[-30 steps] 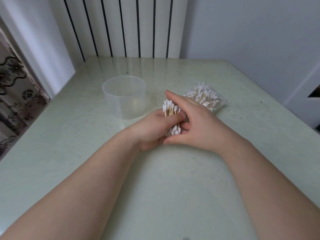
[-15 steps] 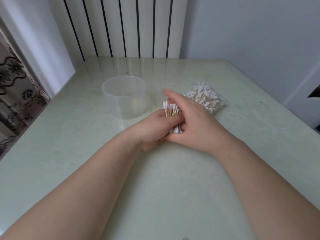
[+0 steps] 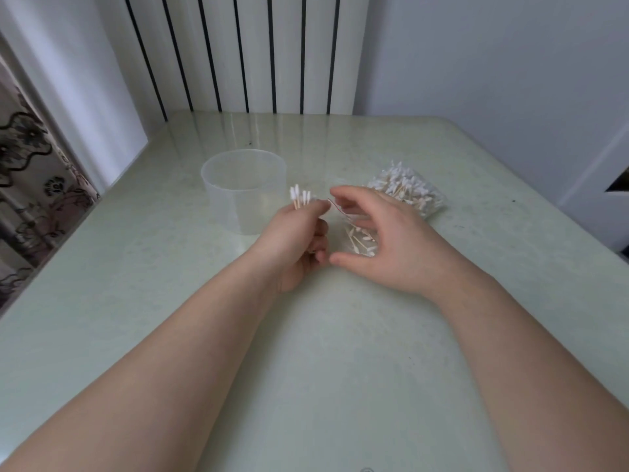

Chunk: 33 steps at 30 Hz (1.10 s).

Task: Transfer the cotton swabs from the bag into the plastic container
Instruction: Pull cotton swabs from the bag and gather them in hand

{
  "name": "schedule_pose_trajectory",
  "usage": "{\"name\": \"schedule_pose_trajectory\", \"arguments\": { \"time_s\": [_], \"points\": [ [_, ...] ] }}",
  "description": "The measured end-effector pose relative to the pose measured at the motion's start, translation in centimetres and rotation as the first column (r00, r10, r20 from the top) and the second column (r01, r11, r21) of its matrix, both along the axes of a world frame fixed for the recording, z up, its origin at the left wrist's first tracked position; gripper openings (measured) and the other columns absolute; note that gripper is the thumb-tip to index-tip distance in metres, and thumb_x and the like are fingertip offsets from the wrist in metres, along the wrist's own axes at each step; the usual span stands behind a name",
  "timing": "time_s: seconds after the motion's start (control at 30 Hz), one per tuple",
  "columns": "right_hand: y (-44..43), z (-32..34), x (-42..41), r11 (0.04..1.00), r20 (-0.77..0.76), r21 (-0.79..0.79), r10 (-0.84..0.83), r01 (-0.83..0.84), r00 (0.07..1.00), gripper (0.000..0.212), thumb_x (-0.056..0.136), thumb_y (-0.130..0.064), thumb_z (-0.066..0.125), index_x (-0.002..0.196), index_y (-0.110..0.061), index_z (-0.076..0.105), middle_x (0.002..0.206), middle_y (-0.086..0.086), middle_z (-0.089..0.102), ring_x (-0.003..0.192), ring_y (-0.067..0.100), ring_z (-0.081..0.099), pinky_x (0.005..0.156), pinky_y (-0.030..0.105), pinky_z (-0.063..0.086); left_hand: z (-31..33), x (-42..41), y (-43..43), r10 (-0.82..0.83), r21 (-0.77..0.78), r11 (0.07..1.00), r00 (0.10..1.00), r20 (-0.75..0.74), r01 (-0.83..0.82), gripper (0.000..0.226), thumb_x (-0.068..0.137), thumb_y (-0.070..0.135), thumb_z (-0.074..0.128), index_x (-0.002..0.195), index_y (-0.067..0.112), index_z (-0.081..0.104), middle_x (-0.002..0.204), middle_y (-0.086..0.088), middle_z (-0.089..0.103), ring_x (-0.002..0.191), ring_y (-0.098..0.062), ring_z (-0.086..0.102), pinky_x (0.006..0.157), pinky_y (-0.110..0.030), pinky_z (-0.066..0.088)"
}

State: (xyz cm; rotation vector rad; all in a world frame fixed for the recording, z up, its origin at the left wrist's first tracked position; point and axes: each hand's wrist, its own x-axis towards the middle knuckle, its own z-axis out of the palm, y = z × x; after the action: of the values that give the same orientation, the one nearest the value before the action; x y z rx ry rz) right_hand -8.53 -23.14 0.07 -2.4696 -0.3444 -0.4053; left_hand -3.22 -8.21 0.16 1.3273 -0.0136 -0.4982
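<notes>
Plastic container [image 3: 235,212] stands open-mouthed at 11 o'clock on the bench [image 3: 340,352]. Left hand [image 3: 292,247] clamps a bundle of cotton swabs [image 3: 299,198], tips up, probably for dropping in. Right hand [image 3: 394,247], fingers spread, cups the opened bag [image 3: 359,240], perhaps steadying it; its grip cannot be told. A fuller bag [image 3: 408,192] lies at 2 o'clock.

A pale green bench [image 3: 340,369] with a glossy, faintly mottled top fills most of the view, with a few small dark specks [image 3: 250,143] toward its far edge. Behind it stands a white ribbed panel [image 3: 245,52] with black vertical lines, reflected in the bench top. A plain grey-white wall [image 3: 493,63] rises to the right. A curtain [image 3: 30,185] with a dark floral print hangs at the left.
</notes>
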Motion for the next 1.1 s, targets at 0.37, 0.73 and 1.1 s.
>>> {"name": "schedule_pose_trajectory", "arguments": {
  "time_s": [0.37, 0.73, 1.1],
  "points": [
    [-0.7, -0.4, 0.6, 0.94, 0.149, -0.225, -0.227, 0.256, 0.962, 0.023, 0.081, -0.019, 0.065, 0.101, -0.025, 0.075, 0.092, -0.008, 0.072, 0.087, 0.014, 0.064, 0.081, 0.033, 0.054, -0.1, 0.4, -0.2, 0.139, -0.034, 0.99, 0.989, 0.047, -0.138, 0.024, 0.104, 0.037, 0.051, 0.088, 0.019, 0.052, 0.062, 0.002, 0.055, 0.052, -0.013, 0.055, 0.055, -0.026, 0.051],
    [0.0, -0.9, 1.5, 0.764, 0.082, -0.457, -0.473, 0.455, 0.877, 0.052, 0.087, -0.041, 0.068, 0.132, -0.017, 0.058, 0.127, 0.007, 0.06, 0.118, 0.032, 0.057, 0.093, 0.038, 0.049, -0.4, 0.0, -0.3, 0.047, 0.047, 0.998, 0.993, 0.113, -0.052, 0.027, 0.104, 0.034, 0.053, 0.083, 0.017, 0.051, 0.062, 0.001, 0.056, 0.054, -0.014, 0.056, 0.052, -0.025, 0.05],
    [0.5, -0.7, 1.9, 0.666, 0.053, -0.6, -0.52, 0.443, 0.853, 0.023, 0.091, -0.018, 0.054, 0.11, -0.015, 0.066, 0.109, 0.009, 0.06, 0.103, 0.034, 0.063, 0.073, 0.035, 0.045, -0.3, -0.1, -0.2, -0.014, 0.082, 0.997, 0.99, 0.137, 0.003, 0.025, 0.104, 0.031, 0.054, 0.084, 0.015, 0.054, 0.062, 0.0, 0.058, 0.054, -0.015, 0.056, 0.057, -0.03, 0.05]
  ]
}}
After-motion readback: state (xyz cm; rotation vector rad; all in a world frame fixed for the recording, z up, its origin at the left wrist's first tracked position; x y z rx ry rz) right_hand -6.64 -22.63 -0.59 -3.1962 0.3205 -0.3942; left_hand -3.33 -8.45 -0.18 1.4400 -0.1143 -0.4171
